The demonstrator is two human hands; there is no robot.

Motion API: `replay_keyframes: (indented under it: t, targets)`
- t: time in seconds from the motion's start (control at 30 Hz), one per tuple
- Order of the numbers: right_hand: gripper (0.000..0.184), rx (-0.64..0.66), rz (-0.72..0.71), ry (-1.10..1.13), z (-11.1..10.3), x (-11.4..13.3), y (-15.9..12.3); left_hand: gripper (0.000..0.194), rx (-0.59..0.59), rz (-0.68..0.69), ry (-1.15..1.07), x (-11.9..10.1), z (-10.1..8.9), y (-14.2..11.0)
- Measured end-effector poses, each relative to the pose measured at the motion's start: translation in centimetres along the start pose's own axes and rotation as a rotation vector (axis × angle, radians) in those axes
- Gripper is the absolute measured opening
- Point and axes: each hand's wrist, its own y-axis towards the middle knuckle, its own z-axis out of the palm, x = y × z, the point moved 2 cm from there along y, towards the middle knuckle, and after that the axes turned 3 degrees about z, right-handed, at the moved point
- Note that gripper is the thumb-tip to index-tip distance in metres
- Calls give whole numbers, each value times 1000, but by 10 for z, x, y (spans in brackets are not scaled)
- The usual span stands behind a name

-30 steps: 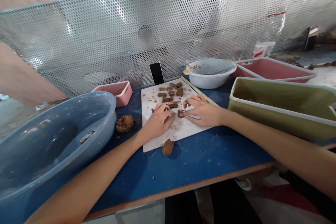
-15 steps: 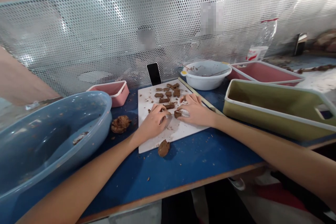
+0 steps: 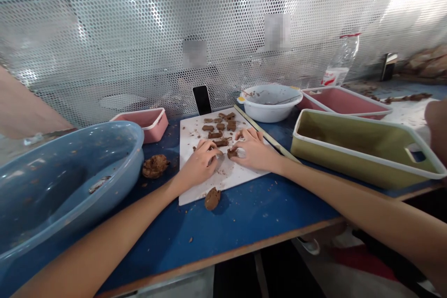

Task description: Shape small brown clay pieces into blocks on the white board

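Both hands work over a white board [image 3: 188, 181] strewn with crumbs of brown clay. My right hand [image 3: 256, 151] rests at its right side, thumb and fingers closed about a small clay lump [image 3: 232, 153]. My left hand [image 3: 197, 165] is on the board's left part with bent fingers apart, nothing visible between them; its fingertips point toward that lump. Beyond the hands lie several short clay pieces, among them a clay roll [image 3: 220, 143] and a crossed clay piece [image 3: 226, 116]. A rounded clay lump [image 3: 212, 199] sits at the board's near edge.
A large blue basin [image 3: 118, 149] and a rough clay chunk [image 3: 155, 166] are at left, by a pink box [image 3: 157, 123]. A phone [image 3: 202, 100] leans on the perforated screen. At right are a wooden stick [image 3: 261, 130], white basin [image 3: 268, 111] and green bin [image 3: 349, 158].
The view has shifted slightly, so the table things appear a little further left. My right fingers have closed in on the small clay lump. A brown shape has come in at the far right edge.
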Motion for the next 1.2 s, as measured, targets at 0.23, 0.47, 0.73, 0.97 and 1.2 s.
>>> replay_keyframes:
  t: [0.23,0.47,0.73,0.97,1.2]
  targets:
    - [26,-35,-14,18,4,-2,0,26,13,-5,-1,-1,0,0]
    - [28,28,-103,7,-14,0,-8,25,5,4,6,-3,-1,0]
    - [29,17,-158,-27,-19,-1,-15,28,23,-10,12,-3,-2,-1]
    - [37,158,-118,-79,-16,-1,-21,26,109,54,25,-12,-6,1]
    - [38,195,-124,-91,-17,4,-26,29,154,35,-10,-16,-9,2]
